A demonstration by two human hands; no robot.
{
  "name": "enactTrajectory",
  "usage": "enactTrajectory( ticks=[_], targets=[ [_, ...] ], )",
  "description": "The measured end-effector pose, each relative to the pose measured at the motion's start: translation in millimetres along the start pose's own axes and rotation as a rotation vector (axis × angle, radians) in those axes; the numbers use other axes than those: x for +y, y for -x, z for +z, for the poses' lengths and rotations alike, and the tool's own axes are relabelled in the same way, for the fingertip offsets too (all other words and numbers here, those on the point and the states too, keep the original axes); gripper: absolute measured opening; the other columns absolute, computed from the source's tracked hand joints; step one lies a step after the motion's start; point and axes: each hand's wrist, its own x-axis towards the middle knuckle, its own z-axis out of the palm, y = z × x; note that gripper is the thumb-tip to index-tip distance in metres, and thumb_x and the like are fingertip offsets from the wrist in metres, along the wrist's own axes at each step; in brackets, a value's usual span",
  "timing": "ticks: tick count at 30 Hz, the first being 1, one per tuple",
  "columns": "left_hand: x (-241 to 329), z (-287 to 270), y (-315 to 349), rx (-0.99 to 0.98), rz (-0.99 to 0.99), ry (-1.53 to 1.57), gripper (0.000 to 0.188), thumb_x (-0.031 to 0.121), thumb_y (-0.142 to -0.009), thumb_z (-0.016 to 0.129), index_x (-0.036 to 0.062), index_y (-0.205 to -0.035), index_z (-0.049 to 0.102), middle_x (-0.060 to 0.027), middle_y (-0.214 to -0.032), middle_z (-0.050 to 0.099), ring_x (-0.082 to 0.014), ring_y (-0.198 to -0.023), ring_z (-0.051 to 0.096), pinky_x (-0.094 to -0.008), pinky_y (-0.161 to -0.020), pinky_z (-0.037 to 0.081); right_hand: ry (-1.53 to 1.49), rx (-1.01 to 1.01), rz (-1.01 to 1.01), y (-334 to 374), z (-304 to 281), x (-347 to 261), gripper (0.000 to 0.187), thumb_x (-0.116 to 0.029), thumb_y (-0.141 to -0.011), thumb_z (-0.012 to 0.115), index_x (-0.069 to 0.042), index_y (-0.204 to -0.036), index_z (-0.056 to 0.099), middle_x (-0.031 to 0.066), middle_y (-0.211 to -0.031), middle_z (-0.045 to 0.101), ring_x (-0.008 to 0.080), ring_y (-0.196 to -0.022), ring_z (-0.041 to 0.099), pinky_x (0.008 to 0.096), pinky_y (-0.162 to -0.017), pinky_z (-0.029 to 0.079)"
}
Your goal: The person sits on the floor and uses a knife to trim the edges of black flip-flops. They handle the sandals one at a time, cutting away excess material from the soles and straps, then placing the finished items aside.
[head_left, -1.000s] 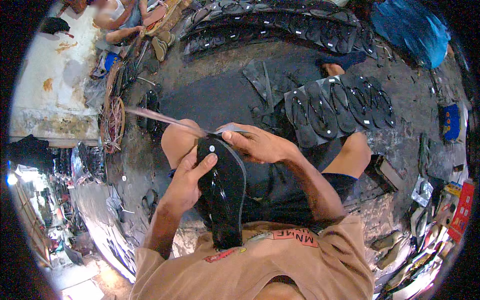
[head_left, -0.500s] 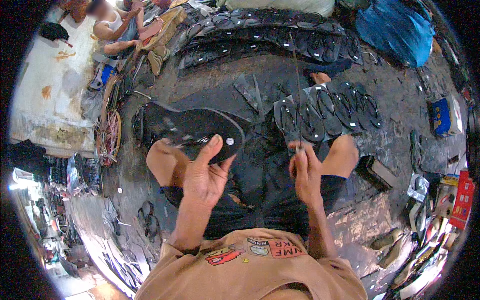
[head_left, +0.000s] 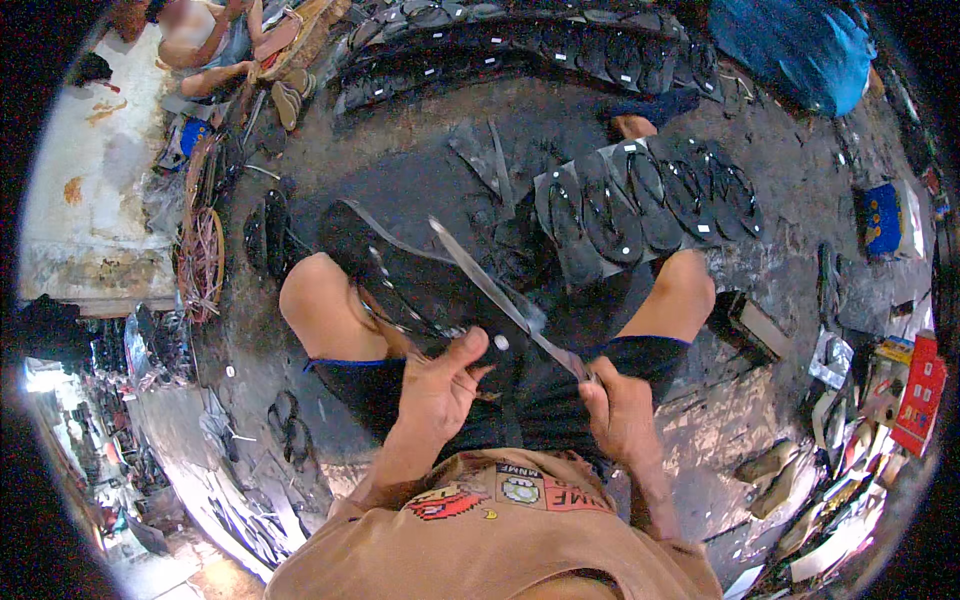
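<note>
My left hand (head_left: 440, 395) grips a black flip-flop (head_left: 420, 285) by its heel end, thumb on top beside a round white sticker. Its strap has shiny silvery bits. In my right hand (head_left: 622, 412) is a long, narrow knife (head_left: 505, 308), its blade pointing up and to the left. The blade lies along the sole's right edge; whether it touches the sole I cannot tell. Just beyond my right knee, a row of black flip-flops (head_left: 655, 205) with white stickers lies on the floor.
Long rows of black sandals (head_left: 490, 60) stretch across the back. A blue plastic sheet (head_left: 795, 55) lies at the far right, with a blue box (head_left: 882, 220) nearer. One dark block (head_left: 755, 325) is by my right knee. Another person (head_left: 205, 45) sits far left.
The knife has swung from pointing away from me to slanting left across the flip-flop's edge. My left hand has drawn the flip-flop nearer and turned it; the view has shifted slightly.
</note>
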Motion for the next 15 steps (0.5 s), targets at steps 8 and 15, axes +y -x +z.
enactTrajectory(
  ticks=[8,15],
  targets=[
    [8,-22,1,-0.086,-0.035,-0.114,0.067,-0.009,-0.085,0.073,0.0078,-0.145,0.048,-0.0109,-0.129,0.067,-0.0295,-0.115,0.069,-0.0463,-0.097,0.059,-0.080,-0.194,-0.190,-62,19,-24,0.031,-0.035,-0.107,0.054,-0.006,-0.114,0.059,0.0276,-0.079,0.066,0.0496,-0.081,0.065,0.0585,-0.070,0.049],
    [22,-32,19,-0.127,-0.145,-0.195,0.067,-0.013,-0.082,0.071,0.0037,-0.143,0.049,-0.0104,-0.128,0.068,-0.0292,-0.118,0.067,-0.0456,-0.107,0.053,-0.447,-0.079,-0.280,-118,58,-48,0.035,-0.032,-0.110,0.044,-0.001,-0.101,0.059,0.0233,-0.087,0.061,0.0427,-0.079,0.063,0.0494,-0.070,0.049]
  ],
)
